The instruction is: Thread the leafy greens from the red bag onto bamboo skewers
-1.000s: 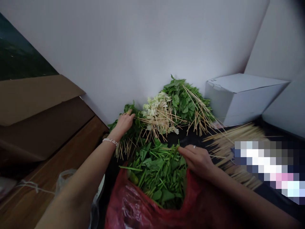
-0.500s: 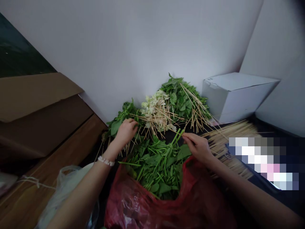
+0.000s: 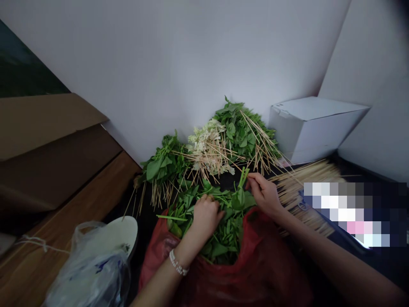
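A red plastic bag (image 3: 268, 251) stands in front of me, its mouth full of leafy greens (image 3: 220, 247) with long stems. My left hand (image 3: 207, 213), a beaded bracelet on its wrist, is down among these greens. Its fingers are curled and their tips are buried, so what they hold, if anything, is hidden. Over the bag's right side, my right hand (image 3: 263, 192) is closed, pinching a small bunch of green stems (image 3: 242, 183) upright between thumb and fingers. Behind the bag lie skewered greens (image 3: 162, 160) and skewered pale leaves (image 3: 209, 138).
More skewered greens (image 3: 244, 136) lean on the wall beside a white box (image 3: 319, 132). Loose bamboo skewers (image 3: 306, 183) spread at right. At left are a cardboard box (image 3: 47, 153), a clear plastic bag (image 3: 89, 273) and a white bowl (image 3: 131, 230).
My left hand has moved right and toward me, from the skewered greens at the back left into the bag's greens. The right hand keeps its stems, which now stand more upright.
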Available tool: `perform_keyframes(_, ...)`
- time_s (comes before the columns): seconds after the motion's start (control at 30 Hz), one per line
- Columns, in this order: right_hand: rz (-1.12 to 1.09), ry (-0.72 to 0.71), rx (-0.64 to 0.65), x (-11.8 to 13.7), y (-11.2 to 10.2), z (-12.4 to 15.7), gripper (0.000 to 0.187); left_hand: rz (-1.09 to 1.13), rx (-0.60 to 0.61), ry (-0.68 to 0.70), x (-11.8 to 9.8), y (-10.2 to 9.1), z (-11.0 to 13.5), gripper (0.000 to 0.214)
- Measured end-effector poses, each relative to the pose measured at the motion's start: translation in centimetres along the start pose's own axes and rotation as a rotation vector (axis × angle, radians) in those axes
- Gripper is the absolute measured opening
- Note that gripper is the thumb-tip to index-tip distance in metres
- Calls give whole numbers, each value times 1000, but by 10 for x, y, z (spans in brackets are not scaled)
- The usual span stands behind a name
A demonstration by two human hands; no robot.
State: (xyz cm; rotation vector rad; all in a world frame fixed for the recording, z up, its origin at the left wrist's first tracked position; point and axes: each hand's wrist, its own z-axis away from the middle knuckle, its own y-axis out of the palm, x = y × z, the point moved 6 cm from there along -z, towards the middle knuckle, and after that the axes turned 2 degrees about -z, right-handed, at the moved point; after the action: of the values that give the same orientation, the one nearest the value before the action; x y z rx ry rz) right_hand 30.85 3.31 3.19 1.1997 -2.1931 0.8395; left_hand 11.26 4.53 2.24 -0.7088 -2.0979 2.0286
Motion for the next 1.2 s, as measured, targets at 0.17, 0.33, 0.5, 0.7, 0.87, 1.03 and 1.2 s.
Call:
perform_keyframes(0.17,-7,5,-5,1,-1,0,17,142,-58,-38,10,-10,-1,10)
perform_keyframes(0.33,-2,-28,21,13,0,2,17,921,-138,-237,41,-29,21,23)
perform_keyframes(0.5,59,-197,161,36,15,12,20,1698,9,-501,44,3,54,41)
perform_keyframes(0.7,204,-429,337,53,38,31,26,1816,-27,-528,42,15,64,45)
perform_keyframes(0.87,218,-454,357,51,42,36,25,1744,-157,-466,45,-1,69,45)
perform_keyframes(1.03,294,-467,430,50,47,42,25,1777,-188,-470,51,4,70,23)
perform_keyframes(1.2,312,-518,417,54,47,45,26,1779,-201,-539,60,14,69,14)
